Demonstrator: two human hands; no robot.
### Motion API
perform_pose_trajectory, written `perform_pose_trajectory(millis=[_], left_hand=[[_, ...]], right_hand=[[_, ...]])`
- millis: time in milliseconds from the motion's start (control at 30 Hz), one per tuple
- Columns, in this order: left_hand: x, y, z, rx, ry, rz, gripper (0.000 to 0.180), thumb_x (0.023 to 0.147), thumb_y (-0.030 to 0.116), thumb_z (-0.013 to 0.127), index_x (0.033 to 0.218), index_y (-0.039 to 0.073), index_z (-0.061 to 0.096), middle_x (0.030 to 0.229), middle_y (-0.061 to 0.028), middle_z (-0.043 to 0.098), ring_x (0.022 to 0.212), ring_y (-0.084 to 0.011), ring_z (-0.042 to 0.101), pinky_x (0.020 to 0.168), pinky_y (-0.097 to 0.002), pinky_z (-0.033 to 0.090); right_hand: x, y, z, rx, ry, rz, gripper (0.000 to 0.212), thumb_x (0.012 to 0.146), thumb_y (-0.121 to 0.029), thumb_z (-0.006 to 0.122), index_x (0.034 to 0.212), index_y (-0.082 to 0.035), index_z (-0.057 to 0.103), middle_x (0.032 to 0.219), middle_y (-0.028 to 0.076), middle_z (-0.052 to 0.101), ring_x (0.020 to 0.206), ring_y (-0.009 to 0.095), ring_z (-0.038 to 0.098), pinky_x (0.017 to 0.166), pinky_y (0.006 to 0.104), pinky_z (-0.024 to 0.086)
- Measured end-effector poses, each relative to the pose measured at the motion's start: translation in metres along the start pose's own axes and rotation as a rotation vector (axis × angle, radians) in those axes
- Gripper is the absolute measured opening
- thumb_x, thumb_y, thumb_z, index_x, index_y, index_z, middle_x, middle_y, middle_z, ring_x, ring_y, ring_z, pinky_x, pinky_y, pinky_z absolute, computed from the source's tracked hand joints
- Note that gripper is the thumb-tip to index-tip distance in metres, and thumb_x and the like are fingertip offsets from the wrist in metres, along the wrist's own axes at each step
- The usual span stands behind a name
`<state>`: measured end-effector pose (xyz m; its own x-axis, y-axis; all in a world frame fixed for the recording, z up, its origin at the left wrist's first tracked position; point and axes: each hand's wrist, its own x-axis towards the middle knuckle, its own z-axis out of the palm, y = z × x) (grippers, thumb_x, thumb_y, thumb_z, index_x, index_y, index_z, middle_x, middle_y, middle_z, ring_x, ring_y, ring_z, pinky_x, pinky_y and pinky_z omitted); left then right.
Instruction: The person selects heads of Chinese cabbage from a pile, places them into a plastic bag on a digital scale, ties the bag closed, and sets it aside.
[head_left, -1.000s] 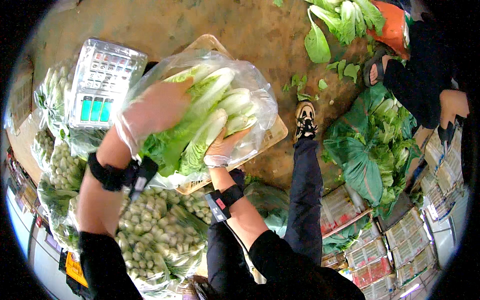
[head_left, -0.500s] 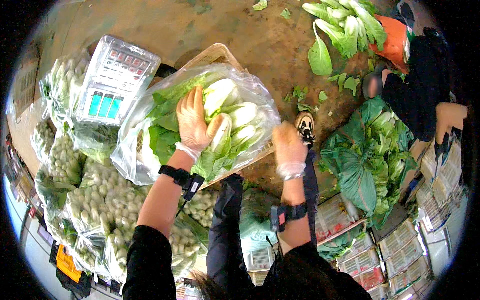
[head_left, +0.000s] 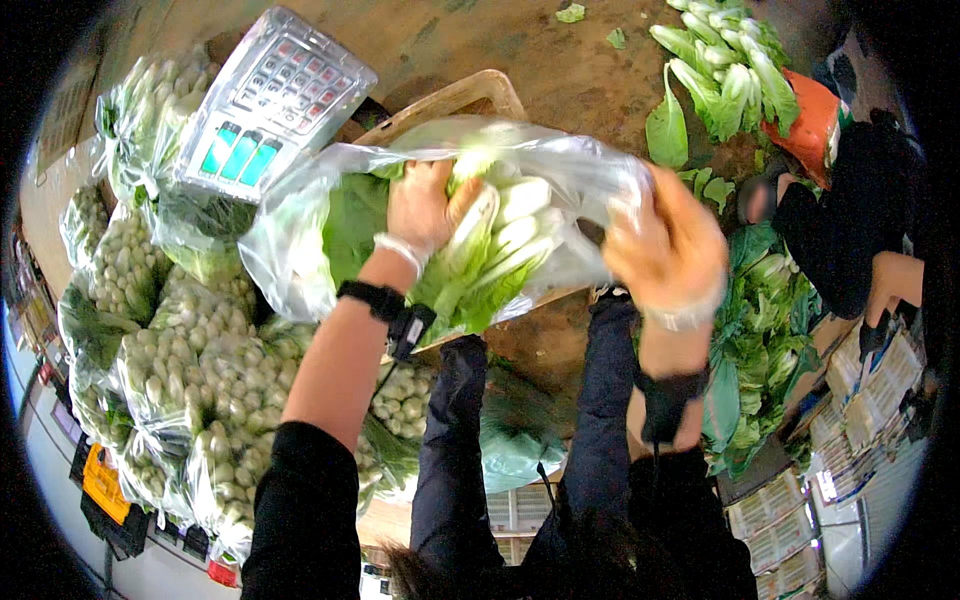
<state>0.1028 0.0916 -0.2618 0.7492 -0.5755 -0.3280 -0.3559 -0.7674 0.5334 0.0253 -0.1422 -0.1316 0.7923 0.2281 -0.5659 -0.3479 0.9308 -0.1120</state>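
A clear plastic bag [head_left: 590, 160] lies with its mouth spread wide in a beige crate [head_left: 485, 88]. Leafy greens with white stalks [head_left: 520, 225] fill its middle. My left hand [head_left: 420, 208] reaches into the bag and rests on the greens, thumb apart from the fingers; its fingertips are partly hidden among the leaves. At the bag's right edge, my right hand [head_left: 668, 245] is closed on the plastic and pulls it up and outward. That hand is smeared by motion. Both hands seem to wear thin gloves.
A plastic-covered scale display [head_left: 275, 100] stands left of the crate. Bagged vegetables [head_left: 200, 370] are heaped at the left. Loose greens [head_left: 730, 70] lie at the far right near an orange-red bag [head_left: 805, 125]. A person in black [head_left: 850, 200] is beside a green sack of greens [head_left: 765, 340].
My right hand has moved up and right and now holds the bag's edge, drawing it out. My left hand stays on the greens, its fingers less spread. The view has shifted.
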Motion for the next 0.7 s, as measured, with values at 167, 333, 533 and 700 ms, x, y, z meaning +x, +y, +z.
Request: perform_pose_trajectory(millis=[167,333,533,700], left_hand=[[0.029,-0.032,0.001,-0.012,-0.002,0.082,0.064,0.082,0.055,0.044,0.12,0.004,0.047,0.109,-0.0245,0.054,0.103,-0.0402,0.05,0.085,-0.0465,0.042],[0.004,0.006,-0.026,-0.001,0.158,0.063,0.07,0.079,0.051,0.053,0.124,-0.002,0.041,0.121,-0.0267,0.045,0.114,-0.0405,0.042,0.097,-0.0457,0.033],[-0.071,0.089,-0.034,0.433,0.003,0.004,0.093,0.057,0.045,0.075,0.129,0.002,0.033,0.123,-0.0156,0.042,0.114,-0.0344,0.041,0.097,-0.0449,0.031],[-0.07,0.077,-0.046,0.284,-0.147,-0.08,0.092,0.054,0.032,0.079,0.128,0.001,0.033,0.115,-0.0148,0.045,0.101,-0.0303,0.047,0.085,-0.0425,0.039]], right_hand=[[-0.053,0.062,0.063,-0.253,0.0,0.267,0.077,0.07,-0.016,0.072,0.129,0.0,0.025,0.069,0.008,0.051,0.037,0.011,0.041,0.033,0.0222,0.032],[-0.086,0.052,0.01,-0.023,0.025,0.049,0.088,0.073,-0.026,0.068,0.137,0.0,0.014,0.085,0.02,0.058,0.044,0.019,0.054,0.036,0.0267,0.041],[-0.071,0.072,0.037,-0.205,-0.024,0.06,0.092,0.076,-0.028,0.068,0.141,-0.016,0.004,0.109,0.023,0.052,0.082,0.031,0.061,0.069,0.0395,0.05],[-0.084,0.067,0.023,-0.286,0.038,0.1,0.092,0.078,-0.03,0.066,0.141,-0.018,0.002,0.11,0.023,0.052,0.085,0.032,0.061,0.073,0.0412,0.051]])
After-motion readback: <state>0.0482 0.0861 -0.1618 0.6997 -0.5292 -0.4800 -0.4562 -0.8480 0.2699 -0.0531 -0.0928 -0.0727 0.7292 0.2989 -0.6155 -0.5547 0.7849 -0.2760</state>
